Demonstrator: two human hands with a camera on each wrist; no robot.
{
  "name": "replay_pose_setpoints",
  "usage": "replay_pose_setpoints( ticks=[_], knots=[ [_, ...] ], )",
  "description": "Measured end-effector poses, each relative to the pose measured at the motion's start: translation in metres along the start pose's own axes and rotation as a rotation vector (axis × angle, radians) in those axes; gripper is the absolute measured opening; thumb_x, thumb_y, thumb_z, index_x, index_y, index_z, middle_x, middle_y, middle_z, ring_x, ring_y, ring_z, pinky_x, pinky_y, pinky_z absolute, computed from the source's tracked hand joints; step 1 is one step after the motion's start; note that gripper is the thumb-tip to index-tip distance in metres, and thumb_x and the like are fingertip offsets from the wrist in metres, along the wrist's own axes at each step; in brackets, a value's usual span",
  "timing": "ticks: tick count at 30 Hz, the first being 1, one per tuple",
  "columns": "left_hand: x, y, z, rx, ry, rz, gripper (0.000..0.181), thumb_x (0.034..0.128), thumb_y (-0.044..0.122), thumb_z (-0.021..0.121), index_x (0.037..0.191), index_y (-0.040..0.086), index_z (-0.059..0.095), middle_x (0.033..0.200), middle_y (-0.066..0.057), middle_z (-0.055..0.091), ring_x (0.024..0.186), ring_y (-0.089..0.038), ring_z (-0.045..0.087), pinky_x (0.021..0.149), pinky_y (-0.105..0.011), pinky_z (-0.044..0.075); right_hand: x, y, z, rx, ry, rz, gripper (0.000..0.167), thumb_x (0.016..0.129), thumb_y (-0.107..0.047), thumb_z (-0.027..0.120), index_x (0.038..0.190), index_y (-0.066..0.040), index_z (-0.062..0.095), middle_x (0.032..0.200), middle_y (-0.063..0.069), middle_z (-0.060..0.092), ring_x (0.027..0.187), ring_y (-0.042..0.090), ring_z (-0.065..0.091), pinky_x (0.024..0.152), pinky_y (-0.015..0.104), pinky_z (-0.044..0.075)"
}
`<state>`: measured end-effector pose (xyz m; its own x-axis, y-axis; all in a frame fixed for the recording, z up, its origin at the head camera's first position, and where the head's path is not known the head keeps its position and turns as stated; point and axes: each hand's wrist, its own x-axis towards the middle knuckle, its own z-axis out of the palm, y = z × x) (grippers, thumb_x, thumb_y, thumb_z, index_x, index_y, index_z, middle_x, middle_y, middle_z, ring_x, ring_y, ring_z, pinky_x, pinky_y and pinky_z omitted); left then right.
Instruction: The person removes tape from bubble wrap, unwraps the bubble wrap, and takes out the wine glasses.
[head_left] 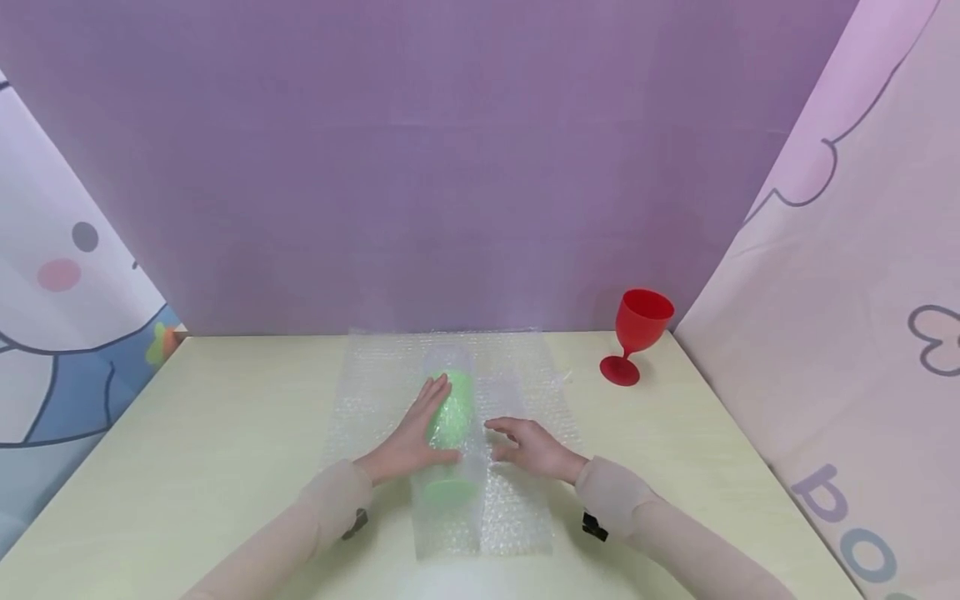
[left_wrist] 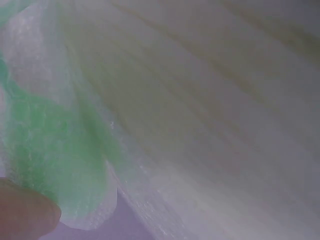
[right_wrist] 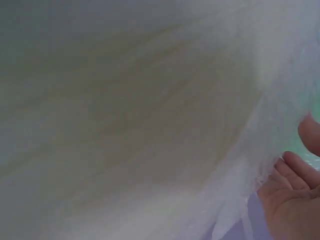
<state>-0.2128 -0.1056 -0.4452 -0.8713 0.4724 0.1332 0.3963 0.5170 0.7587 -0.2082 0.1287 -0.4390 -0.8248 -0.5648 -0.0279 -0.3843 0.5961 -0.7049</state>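
A green goblet (head_left: pixel 457 417) lies on its side under a layer of clear bubble wrap (head_left: pixel 517 521), its bowl toward the back and its round foot toward the front. My left hand (head_left: pixel 405 442) rests on the wrapped goblet, thumb and fingers spread along its left side. To the right of the goblet, my right hand (head_left: pixel 534 448) is over the wrap with its fingers loosely bent. In the right wrist view, the right thumb (right_wrist: pixel 311 134) stands apart from the fingers, with nothing pinched between them. The left wrist view shows a left fingertip (left_wrist: pixel 27 210) against the wrap over the green goblet (left_wrist: pixel 55 145).
A red goblet (head_left: pixel 642 323) stands upright at the back right of the pale table (head_left: pixel 225 433). A purple backdrop (head_left: pixel 480 167) rises behind the table. Printed cloth walls (head_left: pixel 825 350) close in both sides.
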Motion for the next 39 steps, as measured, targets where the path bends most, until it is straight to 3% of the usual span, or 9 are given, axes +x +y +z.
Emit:
replay_pose_setpoints(
  ticks=[7,17,22,30,39],
  knots=[
    [0.000,0.000,0.002,0.000,-0.008,-0.004,0.108,0.0685,0.032,0.078,0.149,0.017,0.007,0.155,0.006,-0.005,0.142,-0.020,-0.011,0.110,-0.060,0.006,0.005,0.012,0.007,0.006,-0.032,-0.002,0.060,0.081,-0.008,0.067,0.134,0.005,0.041,0.138,0.019,0.044,0.128,0.034,0.041,0.108,0.046,0.033],
    [-0.002,0.004,-0.005,-0.006,-0.027,-0.028,0.108,0.0703,0.035,0.076,0.149,0.019,0.004,0.156,0.003,-0.007,0.141,-0.021,-0.013,0.109,-0.062,0.008,0.011,0.006,0.008,-0.114,-0.070,0.009,0.074,0.076,-0.011,0.072,0.137,0.005,0.034,0.143,0.018,0.036,0.133,0.032,0.034,0.112,0.042,0.027],
    [-0.003,0.003,-0.010,-0.020,-0.024,-0.033,0.108,0.0705,0.037,0.076,0.149,0.017,0.004,0.155,0.005,-0.008,0.141,-0.021,-0.014,0.109,-0.062,0.007,0.015,0.003,0.006,-0.170,-0.085,0.014,0.075,0.075,-0.014,0.072,0.138,0.003,0.035,0.145,0.016,0.034,0.134,0.030,0.033,0.112,0.040,0.026],
    [-0.005,-0.003,-0.010,-0.024,-0.025,-0.036,0.108,0.0699,0.037,0.076,0.149,0.017,0.005,0.156,0.001,-0.007,0.141,-0.022,-0.012,0.110,-0.060,0.008,0.014,0.007,0.007,-0.168,-0.089,0.019,0.072,0.076,-0.015,0.072,0.137,0.003,0.037,0.144,0.016,0.036,0.133,0.031,0.034,0.112,0.041,0.027],
    [-0.017,-0.009,-0.023,-0.017,-0.027,-0.057,0.108,0.0719,0.039,0.074,0.148,0.010,0.003,0.155,-0.007,-0.006,0.141,-0.033,0.000,0.110,-0.058,0.013,0.013,0.006,0.008,-0.180,-0.101,0.038,0.073,0.076,-0.014,0.072,0.137,0.003,0.037,0.144,0.016,0.036,0.133,0.030,0.035,0.112,0.040,0.028]
  ],
)
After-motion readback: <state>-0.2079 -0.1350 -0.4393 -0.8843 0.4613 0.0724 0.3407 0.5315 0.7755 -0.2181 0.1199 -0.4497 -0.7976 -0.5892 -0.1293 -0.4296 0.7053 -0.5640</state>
